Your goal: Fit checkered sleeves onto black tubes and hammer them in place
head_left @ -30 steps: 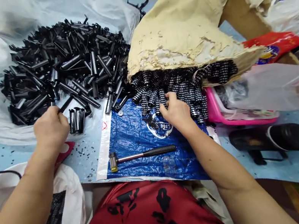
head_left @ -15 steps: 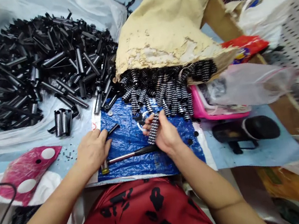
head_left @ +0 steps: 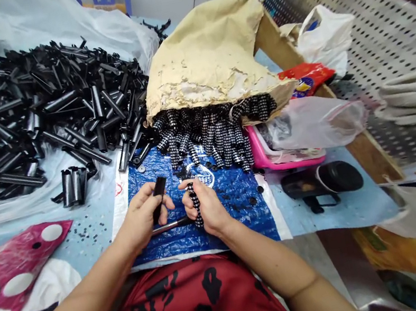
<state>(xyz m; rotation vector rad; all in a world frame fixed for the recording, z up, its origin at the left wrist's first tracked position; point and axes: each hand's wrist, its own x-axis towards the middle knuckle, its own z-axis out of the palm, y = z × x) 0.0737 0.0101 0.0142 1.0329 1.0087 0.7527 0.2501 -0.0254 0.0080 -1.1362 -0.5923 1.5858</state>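
My left hand pinches a flat-looking black plastic piece, its upper end standing clear of the fingers. Close by on the right, my right hand is wrapped round a black ribbed rod with light markings, held roughly upright. The two pieces are apart. Beneath both hands lies a blue plastic sheet. A tool with a metal shaft rests on it, one end hidden by my left hand. More ribbed rods spill onto the sheet from under a yellowish sack.
A large heap of black plastic pieces lies on clear plastic at left. A pink spotted pouch sits at front left. To the right are a pink tray, a dark bottle and a wooden board edge.
My left hand has lifted off the sheet with the black piece and come nearer my right hand. The ribbed rod has turned more upright. The camera view has shifted.
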